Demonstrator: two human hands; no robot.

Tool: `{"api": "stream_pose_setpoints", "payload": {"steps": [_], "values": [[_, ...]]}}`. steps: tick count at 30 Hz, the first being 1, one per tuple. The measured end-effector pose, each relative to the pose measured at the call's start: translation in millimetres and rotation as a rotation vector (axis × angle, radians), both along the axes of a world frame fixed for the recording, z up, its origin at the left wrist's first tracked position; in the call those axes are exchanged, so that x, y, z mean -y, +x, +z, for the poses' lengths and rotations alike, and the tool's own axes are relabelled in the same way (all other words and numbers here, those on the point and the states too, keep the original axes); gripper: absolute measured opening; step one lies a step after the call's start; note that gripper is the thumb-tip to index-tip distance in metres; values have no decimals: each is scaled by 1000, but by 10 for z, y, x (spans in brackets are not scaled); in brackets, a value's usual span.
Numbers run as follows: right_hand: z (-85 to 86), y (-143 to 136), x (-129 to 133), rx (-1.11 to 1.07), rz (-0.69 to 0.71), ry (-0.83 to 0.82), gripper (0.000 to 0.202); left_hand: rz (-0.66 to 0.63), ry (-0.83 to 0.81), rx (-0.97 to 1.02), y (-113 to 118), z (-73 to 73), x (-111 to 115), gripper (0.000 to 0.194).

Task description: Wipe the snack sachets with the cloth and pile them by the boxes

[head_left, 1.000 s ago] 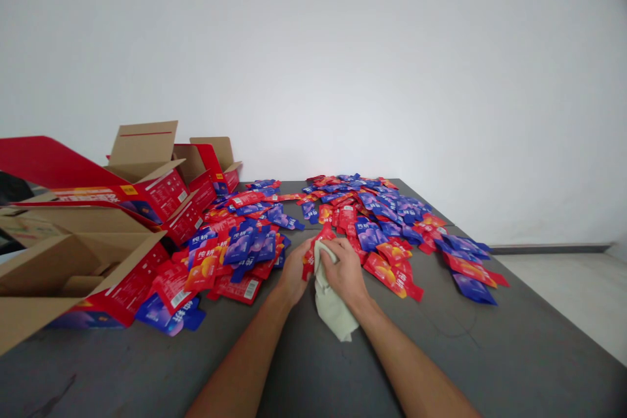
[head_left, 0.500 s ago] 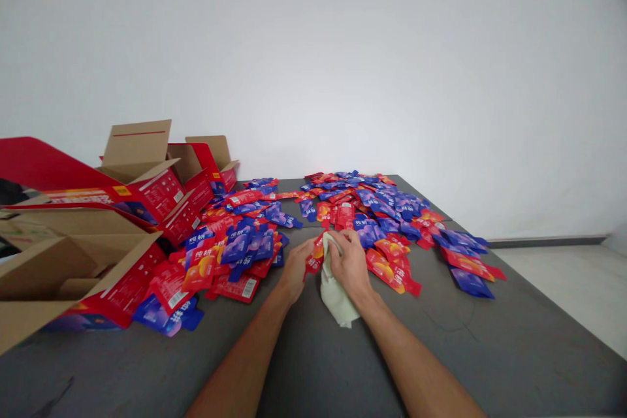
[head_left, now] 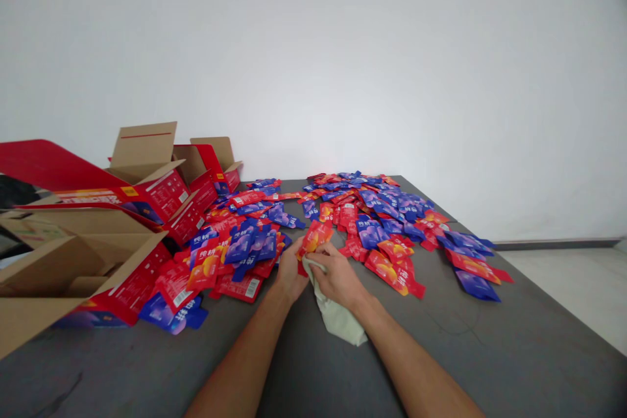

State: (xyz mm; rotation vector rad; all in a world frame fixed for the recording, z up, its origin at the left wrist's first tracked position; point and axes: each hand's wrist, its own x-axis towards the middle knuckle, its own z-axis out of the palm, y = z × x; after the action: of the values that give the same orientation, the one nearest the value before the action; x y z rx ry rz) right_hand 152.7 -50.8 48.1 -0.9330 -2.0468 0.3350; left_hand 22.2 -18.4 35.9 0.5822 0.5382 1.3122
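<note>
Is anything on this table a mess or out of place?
Yes: red and blue packets lie scattered in loose heaps across the grey table, not stacked. The open cartons at left lie tipped, flaps splayed. The left hand holds one red packet; the right hand grips a pale cloth.

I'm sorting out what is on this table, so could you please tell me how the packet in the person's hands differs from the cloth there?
The red packet is glossy, printed and stiff, held raised in the left hand. The pale green cloth is plain, matte and limp, trailing from the right hand onto the grey table. The cloth looks longer than the packet. Both are held where the two hands meet.
</note>
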Motion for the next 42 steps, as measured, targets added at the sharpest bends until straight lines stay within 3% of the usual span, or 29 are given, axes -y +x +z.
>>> {"api": "stream_pose_setpoints", "payload": {"steps": [5, 11, 16, 20, 23, 26, 31, 34, 38, 42], "values": [[33, 71, -8, 106, -91, -78, 22, 33, -10, -40, 39, -4, -21, 21], [76, 161, 27, 512, -194, -334, 22, 218, -29, -263, -34, -41, -14, 38], [163, -2, -5, 439, -319, -197, 30, 407, 91, -684, -3, -44, 0, 35], [243, -182, -13, 469, -267, -170, 40, 505, 239, -970, -59, -1, -16, 40], [300, -345, 5, 530, -245, -175, 51, 643, 369, -1224, -304, 68, -12, 45], [346, -556, 17, 560, -231, -169, 55, 769, 421, -1477, -712, 174, 19, 46], [355, -882, 24, 555, -210, -151, 48, 899, 307, -1903, -1395, 329, 95, 45], [315, -940, 45, 566, -211, -162, 47, 862, 205, -2066, -1568, 297, 113, 42], [247, -810, 62, 594, -255, -191, 37, 733, 237, -2136, -1446, 128, 88, 40], [184, -522, 27, 599, -354, -207, 30, 681, 398, -2082, -1041, -9, 16, 38]]}}
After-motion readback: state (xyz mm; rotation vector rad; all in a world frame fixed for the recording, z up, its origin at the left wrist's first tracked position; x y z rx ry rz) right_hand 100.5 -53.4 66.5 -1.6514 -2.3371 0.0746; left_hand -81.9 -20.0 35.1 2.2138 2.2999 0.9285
